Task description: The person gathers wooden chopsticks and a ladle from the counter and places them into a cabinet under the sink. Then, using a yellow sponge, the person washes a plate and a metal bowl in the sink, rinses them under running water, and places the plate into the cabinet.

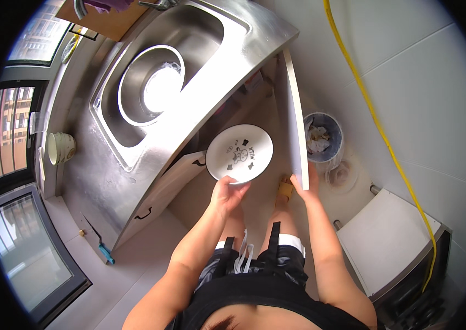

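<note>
My left hand point(228, 194) grips the near rim of a white plate point(220, 154) with a dark edge and a printed cartoon cow. The thumb lies over the rim and the fingers go beneath. My right hand point(309, 185) is at the outer edge of an opened cabinet door point(292, 111), thumb on one side and fingers on the other. That door stands out from the cabinet below the steel sink counter point(200, 107). Behind the plate, the cabinet's dim inside shows only partly, with a box point(254, 81) at its far end.
A metal basin point(127, 99) sits in the sink point(204, 29). Right of the door stands a trash bin point(325, 152) holding crumpled waste. A yellow hose point(365, 93) runs down the wall past a white-topped unit point(385, 239). Stacked cups point(61, 148) stand near the window.
</note>
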`<state>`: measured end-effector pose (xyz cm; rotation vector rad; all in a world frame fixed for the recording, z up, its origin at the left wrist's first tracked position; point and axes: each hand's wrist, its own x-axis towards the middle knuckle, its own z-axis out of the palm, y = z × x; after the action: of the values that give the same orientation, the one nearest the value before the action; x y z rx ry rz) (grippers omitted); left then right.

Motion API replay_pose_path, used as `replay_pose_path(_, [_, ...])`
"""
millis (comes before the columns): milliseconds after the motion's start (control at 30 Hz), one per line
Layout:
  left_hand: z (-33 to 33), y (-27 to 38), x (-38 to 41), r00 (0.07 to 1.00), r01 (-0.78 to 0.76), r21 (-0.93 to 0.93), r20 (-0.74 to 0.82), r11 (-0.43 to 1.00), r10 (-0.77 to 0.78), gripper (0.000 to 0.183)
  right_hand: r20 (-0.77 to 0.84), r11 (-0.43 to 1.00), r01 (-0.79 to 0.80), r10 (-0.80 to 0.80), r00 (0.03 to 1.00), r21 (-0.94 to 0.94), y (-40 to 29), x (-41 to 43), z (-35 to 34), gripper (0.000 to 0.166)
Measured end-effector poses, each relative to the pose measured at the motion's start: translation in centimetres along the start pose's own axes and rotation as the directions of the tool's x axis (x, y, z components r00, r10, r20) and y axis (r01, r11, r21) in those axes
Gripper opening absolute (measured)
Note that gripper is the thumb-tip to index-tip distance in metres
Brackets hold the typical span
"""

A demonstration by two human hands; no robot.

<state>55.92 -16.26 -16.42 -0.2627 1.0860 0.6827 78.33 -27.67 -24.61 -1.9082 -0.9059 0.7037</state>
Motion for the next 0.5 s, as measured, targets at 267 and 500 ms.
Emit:
replay_pose_path(267, [-1.8,1.5,-2.5,0.999,-0.013,0.246,0.034,0.969,0.005,0.059,0.320,0.147,-0.878,0.893,0.315,0.455,-2.2,-2.1,3.6,0.071])
replay_pose_path(500, [-1.8,2.2,-2.9,0.999,-0.038,0.464,0.021,0.885,0.032,0.062,0.562,0.443,-0.668,0.363,0.743,0.598,-6.6,1.4,5.5,0.042])
